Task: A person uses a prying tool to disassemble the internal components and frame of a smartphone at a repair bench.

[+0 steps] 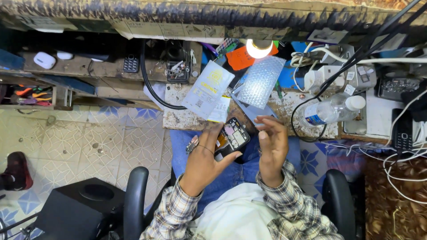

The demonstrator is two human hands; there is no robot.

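Below, left hand [205, 158] grip around opened phone [231, 138], right hand [271, 144] raised beside it, fingers loosely spread

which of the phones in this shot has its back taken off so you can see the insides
The phone in the left hand, held over the lap with its insides showing. The keypad phones on the shelf and at the far right are closed.

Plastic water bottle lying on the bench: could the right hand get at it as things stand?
Probably yes. The right hand is open, holding nothing, and the water bottle lies on its side just beyond it on the bench. Only a loose black cable loops between them.
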